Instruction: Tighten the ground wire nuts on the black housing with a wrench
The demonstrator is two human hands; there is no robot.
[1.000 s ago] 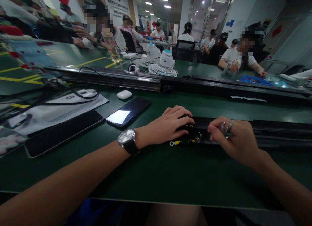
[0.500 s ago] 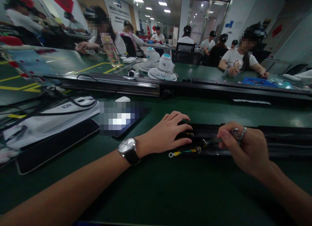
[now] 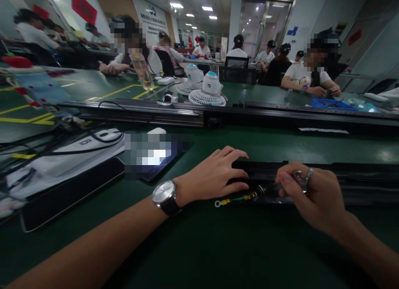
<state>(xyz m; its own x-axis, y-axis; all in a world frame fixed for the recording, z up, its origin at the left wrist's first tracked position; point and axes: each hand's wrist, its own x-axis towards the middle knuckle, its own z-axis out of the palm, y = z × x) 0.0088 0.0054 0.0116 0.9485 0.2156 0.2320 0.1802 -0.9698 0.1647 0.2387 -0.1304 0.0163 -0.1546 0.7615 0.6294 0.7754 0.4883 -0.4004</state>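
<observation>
From where I stand, the short wire (image 3: 239,199) lies just below the thumb tip of the left hand (image 3: 215,174), on the person's side, and to the left of the right hand's fingertips. The left fingers are spread apart at the near end of a long black bar (image 3: 368,176); whether they press on it, I can't tell. The right hand (image 3: 314,193) has its thumb and forefinger clamped on a slim tool (image 3: 270,187), whose tip points left to the wire's inner end.

The wire is green in the middle with a yellow sleeve at each end, and a silvery ring terminal (image 3: 219,203) sticks out over the green table (image 3: 218,247). The bar is dark and glossy, running off to the right.
</observation>
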